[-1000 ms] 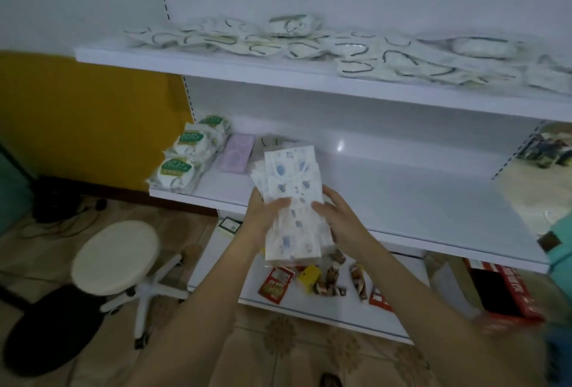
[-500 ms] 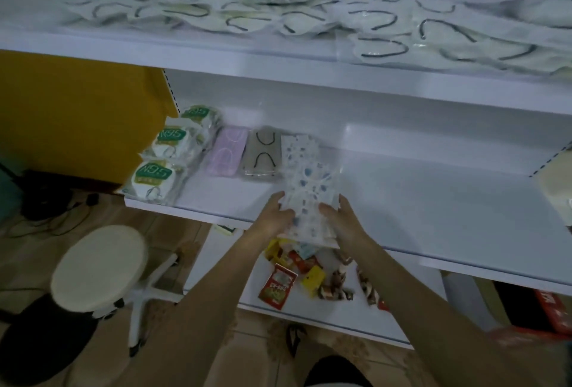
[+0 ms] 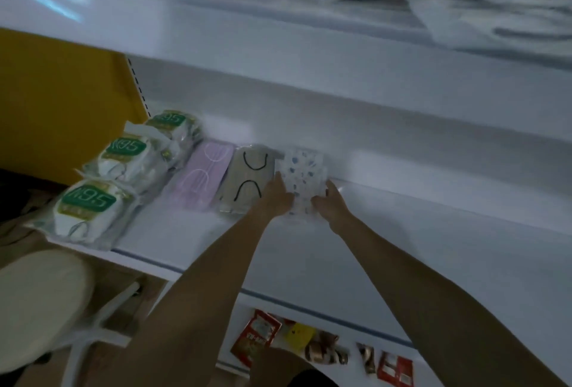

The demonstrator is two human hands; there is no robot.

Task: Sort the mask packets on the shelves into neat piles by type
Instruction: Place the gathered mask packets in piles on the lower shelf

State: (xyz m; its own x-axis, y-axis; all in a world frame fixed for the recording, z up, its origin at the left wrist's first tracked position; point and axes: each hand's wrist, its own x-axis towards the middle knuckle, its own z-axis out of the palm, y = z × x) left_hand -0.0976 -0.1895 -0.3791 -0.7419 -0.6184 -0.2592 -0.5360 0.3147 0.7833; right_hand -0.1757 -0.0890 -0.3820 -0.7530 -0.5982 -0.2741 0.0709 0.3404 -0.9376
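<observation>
A stack of white mask packets with blue spots (image 3: 305, 174) lies on the middle shelf (image 3: 433, 247), against the back. My left hand (image 3: 275, 198) holds its left side and my right hand (image 3: 332, 205) holds its right side. To its left lie a grey packet pile with black loops (image 3: 247, 179), then a lilac packet pile (image 3: 202, 179), then a row of white N95 packets with green labels (image 3: 123, 167). Loose white mask packets (image 3: 464, 0) sprawl blurred over the upper shelf.
The upper shelf's front edge (image 3: 278, 46) overhangs close above my hands. A white round stool (image 3: 34, 300) stands at lower left. Small snack packets (image 3: 309, 343) lie on the bottom shelf. A yellow wall (image 3: 58, 102) is to the left.
Both hands carried the spotted stack from in front of the shelf deep onto the middle shelf, setting it beside the grey pile. My head has moved closer and lower.
</observation>
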